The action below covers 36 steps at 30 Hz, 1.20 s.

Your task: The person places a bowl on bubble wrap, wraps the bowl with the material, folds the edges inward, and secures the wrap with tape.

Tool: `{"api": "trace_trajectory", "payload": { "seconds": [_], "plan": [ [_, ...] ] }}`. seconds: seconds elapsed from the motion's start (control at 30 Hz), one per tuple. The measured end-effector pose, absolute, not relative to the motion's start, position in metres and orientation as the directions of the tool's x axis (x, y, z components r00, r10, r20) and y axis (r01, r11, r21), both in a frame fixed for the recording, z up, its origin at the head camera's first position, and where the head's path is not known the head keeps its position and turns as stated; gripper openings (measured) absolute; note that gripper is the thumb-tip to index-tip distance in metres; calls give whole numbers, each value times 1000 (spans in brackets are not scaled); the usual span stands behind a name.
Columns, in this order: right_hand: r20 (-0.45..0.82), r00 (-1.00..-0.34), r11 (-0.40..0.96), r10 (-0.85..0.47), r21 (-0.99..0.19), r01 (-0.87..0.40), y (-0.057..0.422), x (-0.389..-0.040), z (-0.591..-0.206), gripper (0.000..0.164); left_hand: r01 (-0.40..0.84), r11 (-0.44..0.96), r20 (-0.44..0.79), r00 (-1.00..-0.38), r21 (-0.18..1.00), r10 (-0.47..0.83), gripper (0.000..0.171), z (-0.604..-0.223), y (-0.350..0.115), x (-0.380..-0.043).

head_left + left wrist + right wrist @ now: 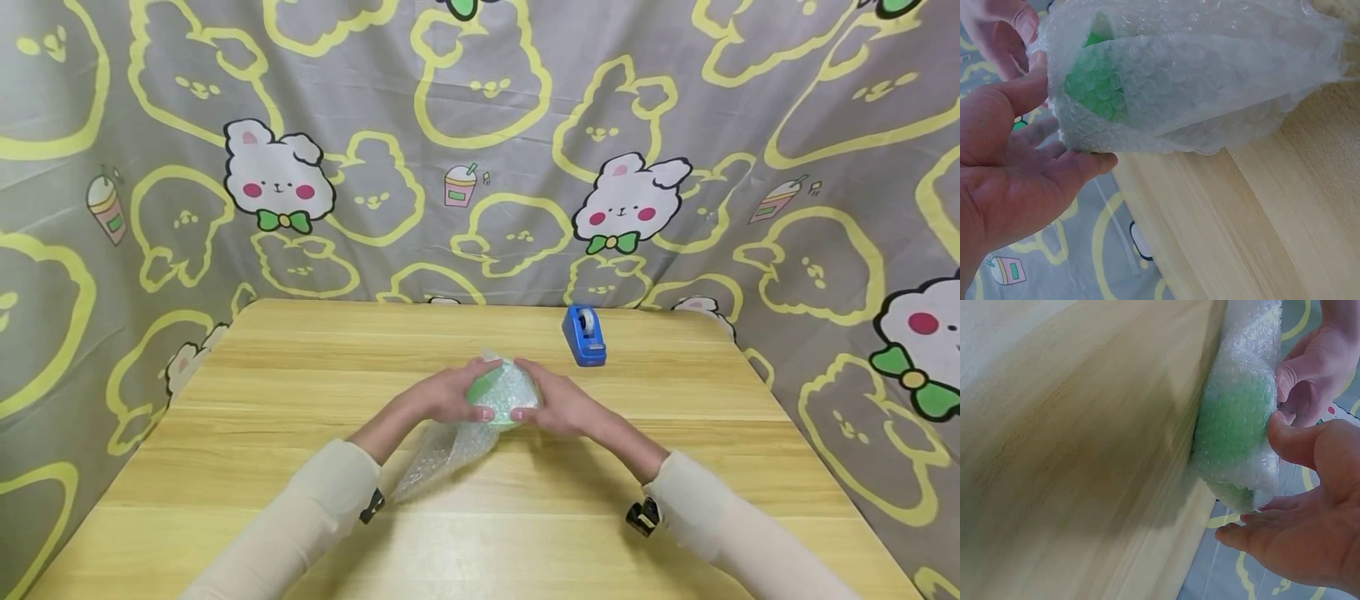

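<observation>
A rounded green object [486, 385], perhaps a bowl or cup, sits inside clear bubble wrap [517, 392]; the wrap blurs its exact kind. From the left, my left hand [450, 396] grips the bundle, thumb on the near side and fingers around the far side. My right hand [561, 402] holds the opposite side the same way, the two thumbs close together. A loose tail of the wrap trails toward the lower left in the head view. Green shows through the bubbles in the left wrist view, where the wrap [1210, 81] extends right in overlapping layers.
A blue tape dispenser [585, 336] with a roll of tape stands toward the back right of the wooden table [300, 350]. A grey curtain [375, 108] with cartoon prints hangs behind the table and along both sides.
</observation>
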State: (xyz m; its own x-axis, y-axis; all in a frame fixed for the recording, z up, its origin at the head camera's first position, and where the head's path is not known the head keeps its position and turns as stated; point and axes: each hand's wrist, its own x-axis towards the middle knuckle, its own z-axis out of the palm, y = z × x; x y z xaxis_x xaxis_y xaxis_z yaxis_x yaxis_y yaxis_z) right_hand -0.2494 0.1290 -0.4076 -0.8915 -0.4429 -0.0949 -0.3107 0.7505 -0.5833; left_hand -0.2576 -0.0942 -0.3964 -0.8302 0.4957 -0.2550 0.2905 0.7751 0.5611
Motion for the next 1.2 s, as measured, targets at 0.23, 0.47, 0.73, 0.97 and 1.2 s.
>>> {"api": "trace_trajectory", "payload": {
  "seconds": [0.23, 0.47, 0.73, 0.97, 1.2],
  "plan": [
    [-99, -886, 766, -453, -553, -329, 124, -248, -407, 84, 285, 778, -261, -831, 561, 492, 83, -395, -94, -255],
    [-106, -874, 765, -475, -541, -350, 125, -245, -408, 85, 280, 778, -269, -828, 562, 492, 83, -395, -95, -256],
    [-83, -858, 760, -508, -512, -400, 126, -243, -407, 80, 281, 776, -266, -828, 564, 493, 83, -397, -95, -257],
    [-65, -837, 744, -543, -501, -443, 126, -242, -409, 79, 287, 784, -267, -830, 550, 491, 81, -396, -95, -257],
    [-54, -837, 735, -544, -511, -445, 127, -242, -409, 76, 274, 784, -274, -830, 556, 485, 82, -396, -95, -257]
  ]
}}
